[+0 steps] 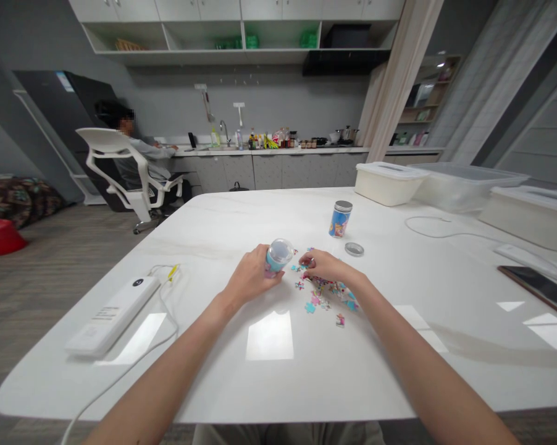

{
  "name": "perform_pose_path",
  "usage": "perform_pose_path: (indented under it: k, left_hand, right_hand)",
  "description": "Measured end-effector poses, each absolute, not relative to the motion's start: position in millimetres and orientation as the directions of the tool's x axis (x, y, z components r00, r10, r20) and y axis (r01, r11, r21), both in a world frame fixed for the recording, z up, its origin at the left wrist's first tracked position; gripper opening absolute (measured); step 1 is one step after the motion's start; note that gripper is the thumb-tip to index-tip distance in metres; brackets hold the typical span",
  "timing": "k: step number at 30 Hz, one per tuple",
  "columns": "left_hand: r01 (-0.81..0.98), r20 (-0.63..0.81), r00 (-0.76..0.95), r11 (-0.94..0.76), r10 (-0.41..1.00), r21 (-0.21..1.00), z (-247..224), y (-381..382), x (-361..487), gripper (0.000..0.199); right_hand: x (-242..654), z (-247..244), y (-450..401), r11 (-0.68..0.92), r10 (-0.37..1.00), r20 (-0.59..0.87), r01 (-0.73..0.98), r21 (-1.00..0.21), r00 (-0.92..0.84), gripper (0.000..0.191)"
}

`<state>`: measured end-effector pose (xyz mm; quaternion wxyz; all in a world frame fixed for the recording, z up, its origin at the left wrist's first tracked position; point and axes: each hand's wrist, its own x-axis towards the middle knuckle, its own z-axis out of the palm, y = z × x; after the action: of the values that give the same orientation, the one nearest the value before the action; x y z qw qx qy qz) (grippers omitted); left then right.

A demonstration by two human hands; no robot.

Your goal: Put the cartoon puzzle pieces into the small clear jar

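Clamped in left hand [251,275] at frame centre: small jar [275,262], gripped round its side with round end toward camera, presumably to steady it just beside loose puzzle pieces [323,288]. Down among those pieces, just right of centre: right hand [327,264], with fingers bent inward as suits small flat shapes; whether closed on one, cannot tell. Set upright toward upper right of centre: blue jar [339,221], with loose lid [354,249] lying flat near its base, apparently out of both hands' way.

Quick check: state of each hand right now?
Left hand: closed around a light-blue-and-pink cylindrical jar.
Right hand: partly curled over small multicoloured jigsaw pieces; whether it grips any cannot be told.
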<state>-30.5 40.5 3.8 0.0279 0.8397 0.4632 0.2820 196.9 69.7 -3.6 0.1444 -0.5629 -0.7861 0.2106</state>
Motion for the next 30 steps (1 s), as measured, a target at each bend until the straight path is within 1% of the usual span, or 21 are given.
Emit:
perform_pose_path:
  k: [3,8,12,18,25,30]
  left_hand:
    - [0.774,0.444,0.413,-0.563,0.795,0.289,3.7,40.8,-30.3,0.033]
    - [0.776,0.441,0.426,-0.569,0.79,0.27,5.6,40.0,-29.6,0.033]
    - [0.771,0.448,0.42,-0.571,0.789,0.282,5.6,39.4,-29.5,0.033]
    - [0.768,0.438,0.407,-0.56,0.801,0.311,5.2,39.3,-29.4,0.031]
    - [0.775,0.449,0.418,-0.568,0.79,0.276,4.5,41.9,-29.5,0.035]
    - [0.773,0.445,0.409,-0.562,0.796,0.294,5.4,41.1,-29.8,0.034]
  right_hand:
    - [196.9,-5.4,72.3,0.267,0.941,-0.045,0.815,-0.514,-0.337,0.027]
    - [197.2,-5.3,72.8,0.253,0.942,-0.06,0.819,-0.516,-0.329,0.029]
    - [201.4,2.3,68.0,0.283,0.927,-0.068,0.806,-0.519,-0.369,0.025]
    - [206.5,6.6,66.9,0.259,0.898,-0.164,0.793,-0.551,-0.408,0.028]
    - [208.8,3.8,72.5,0.237,0.884,-0.218,0.798,-0.554,-0.414,0.036]
    - [206.5,8.7,68.2,0.248,0.873,-0.233,0.8,-0.547,-0.429,0.023]
